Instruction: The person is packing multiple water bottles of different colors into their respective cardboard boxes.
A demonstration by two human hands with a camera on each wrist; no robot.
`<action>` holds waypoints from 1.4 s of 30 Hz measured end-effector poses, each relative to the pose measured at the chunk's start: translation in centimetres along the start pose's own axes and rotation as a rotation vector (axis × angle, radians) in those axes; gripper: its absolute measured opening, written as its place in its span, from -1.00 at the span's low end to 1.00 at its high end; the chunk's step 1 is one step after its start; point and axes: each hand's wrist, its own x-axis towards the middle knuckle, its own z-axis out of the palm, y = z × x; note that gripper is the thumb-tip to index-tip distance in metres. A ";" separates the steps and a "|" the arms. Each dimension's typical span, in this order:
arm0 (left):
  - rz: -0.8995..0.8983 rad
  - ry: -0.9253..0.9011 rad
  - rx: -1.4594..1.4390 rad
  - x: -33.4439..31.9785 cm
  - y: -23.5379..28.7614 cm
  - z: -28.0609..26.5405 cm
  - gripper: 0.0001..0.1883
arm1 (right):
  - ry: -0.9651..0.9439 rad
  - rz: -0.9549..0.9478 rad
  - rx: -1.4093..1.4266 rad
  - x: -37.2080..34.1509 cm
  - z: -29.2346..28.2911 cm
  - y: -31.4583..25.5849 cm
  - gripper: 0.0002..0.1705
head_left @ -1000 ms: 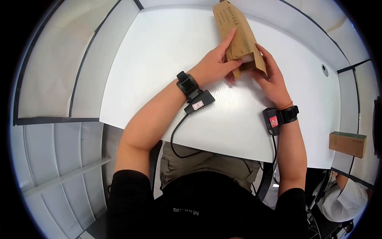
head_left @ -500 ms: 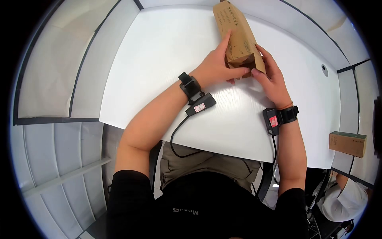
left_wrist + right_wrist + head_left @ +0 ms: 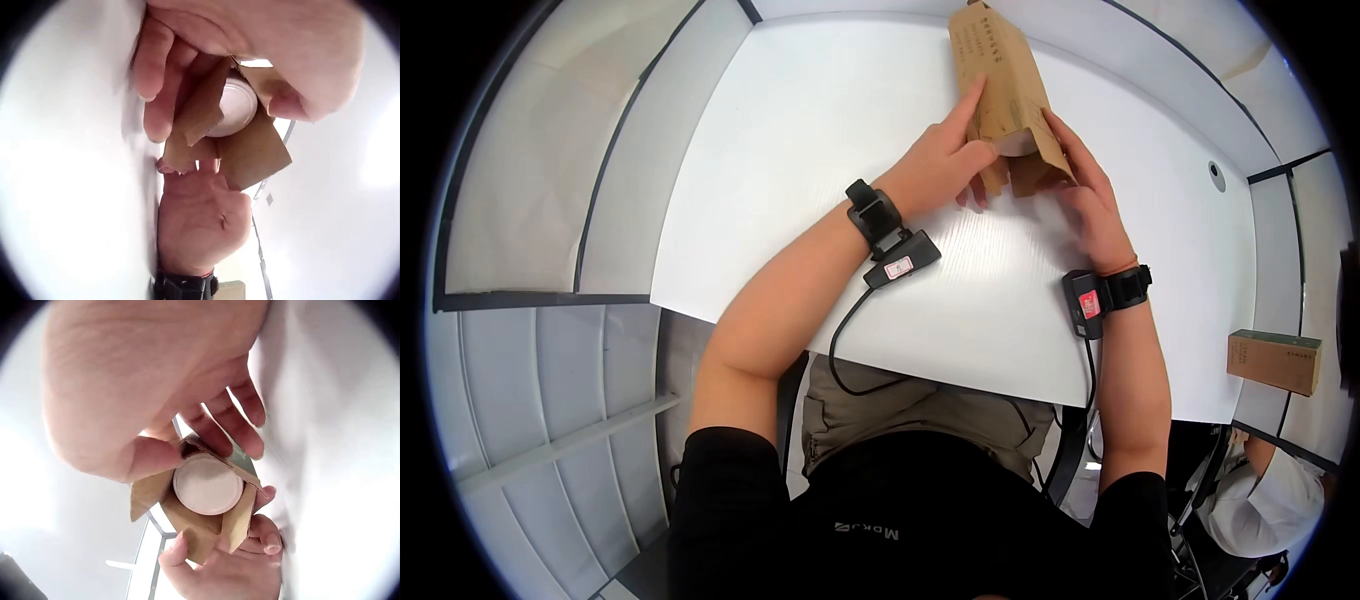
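A long brown cardboard box point(image 3: 997, 85) with dark print lies at the far side of the desk, its near end open with the flaps spread. Inside the opening shows the round white end of an object point(image 3: 208, 485), its kind hidden by the box. My left hand point(image 3: 935, 170) holds the box's left side, index finger stretched along the top. My right hand point(image 3: 1100, 220) grips the right side near the mouth; in the right wrist view its thumb is at a flap's edge and its fingers lie along the box's outer side.
White panels wall in the white desk point(image 3: 800, 130). A second small box point(image 3: 1273, 362) stands at the far right, beyond the desk's edge. A round cable hole point(image 3: 1216, 177) sits near the right edge. Another person in white point(image 3: 1262, 508) is at lower right.
The box has shifted slightly right and its open end has turned. My left thumb has drawn back from the opening, the right thumb has moved, and the white round end shows again.
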 end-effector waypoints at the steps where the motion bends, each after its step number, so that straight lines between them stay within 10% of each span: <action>1: 0.003 0.002 -0.013 0.0 -0.1 0.0 -0.15 | -0.017 -0.003 0.058 0.0 -0.2 0.0 -0.27; 42: 0.130 -0.143 0.045 0.3 -0.8 0.7 -0.07 | 0.175 0.055 -0.288 0.3 0.4 0.6 -0.30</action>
